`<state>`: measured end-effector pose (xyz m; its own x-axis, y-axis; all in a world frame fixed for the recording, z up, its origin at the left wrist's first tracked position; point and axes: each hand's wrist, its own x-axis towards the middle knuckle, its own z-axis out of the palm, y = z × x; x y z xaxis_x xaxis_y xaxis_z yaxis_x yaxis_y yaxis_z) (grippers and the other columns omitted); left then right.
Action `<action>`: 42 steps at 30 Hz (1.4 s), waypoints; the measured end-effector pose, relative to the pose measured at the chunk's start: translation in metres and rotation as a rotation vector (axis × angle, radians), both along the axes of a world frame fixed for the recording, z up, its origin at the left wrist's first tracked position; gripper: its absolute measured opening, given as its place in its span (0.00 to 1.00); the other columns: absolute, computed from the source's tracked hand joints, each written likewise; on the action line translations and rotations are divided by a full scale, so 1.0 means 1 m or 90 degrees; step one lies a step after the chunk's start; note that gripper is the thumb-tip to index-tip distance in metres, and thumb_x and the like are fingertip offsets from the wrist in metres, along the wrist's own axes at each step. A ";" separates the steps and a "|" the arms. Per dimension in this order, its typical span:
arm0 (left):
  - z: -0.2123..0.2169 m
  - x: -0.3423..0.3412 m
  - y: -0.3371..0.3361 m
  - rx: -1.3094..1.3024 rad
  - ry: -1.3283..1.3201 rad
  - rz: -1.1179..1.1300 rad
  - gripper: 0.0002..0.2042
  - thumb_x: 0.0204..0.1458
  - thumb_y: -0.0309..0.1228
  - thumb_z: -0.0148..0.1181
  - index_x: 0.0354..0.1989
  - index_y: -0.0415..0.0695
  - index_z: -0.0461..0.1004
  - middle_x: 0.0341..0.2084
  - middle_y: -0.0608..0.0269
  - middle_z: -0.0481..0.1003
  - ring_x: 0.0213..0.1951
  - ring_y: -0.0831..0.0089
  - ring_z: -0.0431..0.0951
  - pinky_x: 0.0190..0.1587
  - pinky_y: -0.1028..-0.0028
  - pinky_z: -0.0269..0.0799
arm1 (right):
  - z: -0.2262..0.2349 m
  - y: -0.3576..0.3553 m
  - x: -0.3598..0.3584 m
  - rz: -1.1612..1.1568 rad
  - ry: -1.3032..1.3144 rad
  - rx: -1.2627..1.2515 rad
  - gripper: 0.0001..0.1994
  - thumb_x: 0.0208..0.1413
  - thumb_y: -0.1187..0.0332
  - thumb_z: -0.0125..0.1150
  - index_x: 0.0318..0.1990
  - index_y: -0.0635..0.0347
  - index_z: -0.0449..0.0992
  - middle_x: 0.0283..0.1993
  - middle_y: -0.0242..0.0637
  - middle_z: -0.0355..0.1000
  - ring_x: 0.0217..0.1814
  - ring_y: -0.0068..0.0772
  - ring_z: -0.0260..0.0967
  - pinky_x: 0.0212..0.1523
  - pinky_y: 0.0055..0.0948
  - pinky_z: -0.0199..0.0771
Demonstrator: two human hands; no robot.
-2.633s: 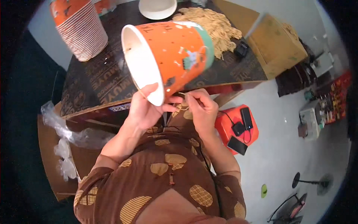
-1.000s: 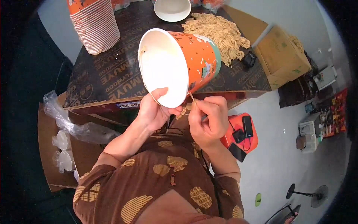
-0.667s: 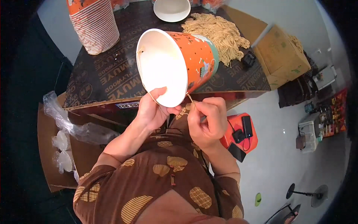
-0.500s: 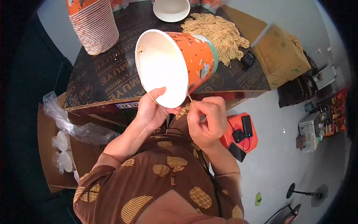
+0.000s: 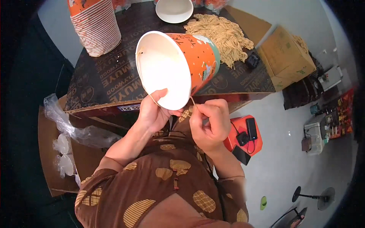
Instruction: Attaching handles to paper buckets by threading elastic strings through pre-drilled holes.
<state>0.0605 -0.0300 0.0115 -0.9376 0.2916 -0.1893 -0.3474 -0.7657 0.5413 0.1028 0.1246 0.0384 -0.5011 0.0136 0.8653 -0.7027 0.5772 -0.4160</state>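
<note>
Both hands work at one big orange paper bucket (image 5: 182,64) with a white inside, held tipped on its side above the near edge of the dark plywood table (image 5: 114,76), mouth facing the camera. Left hand (image 5: 154,114) cups the bucket's lower rim, thumb lying inside the mouth, grip clenched on the rim. Right hand (image 5: 209,121) sits just beside it, finger and thumb pinched on a thin tan string handle (image 5: 154,100) that loops across the lower part of the rim; the string end meets the rim near the right fingertips. Whether the string passes through a hole there is too small to tell.

On the table behind the bucket: tall stack of orange-and-white paper buckets (image 5: 97,26) at far left, white round bowl (image 5: 175,9) at the far edge, loose heap of tan strings (image 5: 224,34) to the right of it, small black device (image 5: 253,60) just beside the heap. Brown cardboard box (image 5: 285,57) stands off the table's right end. Red case (image 5: 247,135) with black gadgets on it lies on the grey floor near the right forearm. Clear plastic wrap (image 5: 72,129) and cups sit in an open carton at left.
</note>
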 end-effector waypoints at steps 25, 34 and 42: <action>-0.002 0.000 -0.002 -0.003 0.017 -0.004 0.18 0.56 0.34 0.51 0.47 0.30 0.69 0.28 0.47 0.76 0.23 0.59 0.79 0.24 0.68 0.80 | 0.003 -0.003 0.003 0.019 -0.033 -0.007 0.11 0.39 0.83 0.65 0.33 0.62 0.75 0.29 0.39 0.68 0.25 0.37 0.70 0.22 0.31 0.70; 0.001 0.001 -0.001 0.004 0.032 -0.012 0.19 0.55 0.34 0.52 0.48 0.31 0.68 0.28 0.47 0.76 0.23 0.58 0.79 0.24 0.67 0.80 | 0.004 -0.002 0.002 0.023 -0.029 -0.004 0.11 0.40 0.84 0.65 0.33 0.62 0.75 0.30 0.40 0.69 0.26 0.38 0.70 0.23 0.31 0.71; 0.002 -0.011 -0.016 -0.134 0.054 0.093 0.18 0.55 0.31 0.50 0.48 0.27 0.67 0.30 0.44 0.77 0.22 0.59 0.79 0.20 0.68 0.79 | 0.002 0.009 0.003 0.193 -0.185 -0.261 0.04 0.53 0.84 0.57 0.35 0.67 0.74 0.37 0.38 0.73 0.27 0.19 0.65 0.29 0.16 0.63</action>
